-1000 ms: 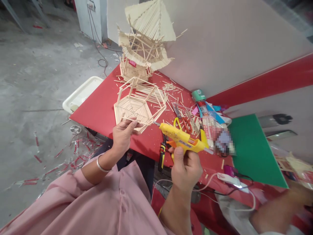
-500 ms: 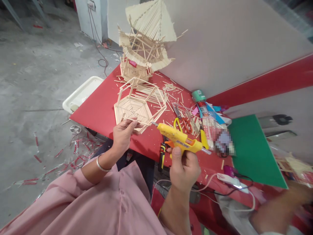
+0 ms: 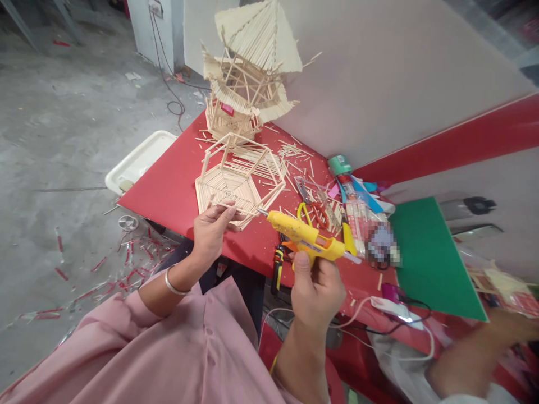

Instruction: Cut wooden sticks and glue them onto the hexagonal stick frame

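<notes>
Grey concrete floor (image 3: 63, 140) fills the left of the frame, pale wall (image 3: 379, 67) with a red stripe (image 3: 463, 134) upper right, red tabletop (image 3: 164, 185) in the middle.

Polygonal stick frame (image 3: 206, 191) sits center of frame, near the table's front edge: flat base of close-laid sticks in a web pattern, short uprights, open rim of sticks on top.

Left hand (image 3: 210, 233), silver bracelet (image 3: 173, 283) at the wrist: thumb and fingers pinched together on the near side of the stick frame. Far fingers partly hidden behind it.

Right hand (image 3: 315, 292), just right of and below center: fingers wrapped around the handle of a yellow glue gun (image 3: 295, 227). Can't tell whether the trigger is pulled. Nozzle points left, right at the near-right rim of the stick frame; can't tell touching from just beside.

Top center: tiered stick pagoda model (image 3: 261, 39), peaked roof, standing behind the stick frame. Loose sticks (image 3: 290, 148) scattered to the right of both. Black-and-yellow tool handle (image 3: 277, 269) just below the gun, at the table edge. Green-labelled roll (image 3: 339, 164) right of center, near the wall. Green board (image 3: 433, 264) and white power strip (image 3: 396, 311) farther right.

Lower right: another person's arm (image 3: 475, 348), motion-blurred. White tray (image 3: 135, 160) left of the table; red-and-clear plastic scraps (image 3: 130, 255) on the floor, lower left.
</notes>
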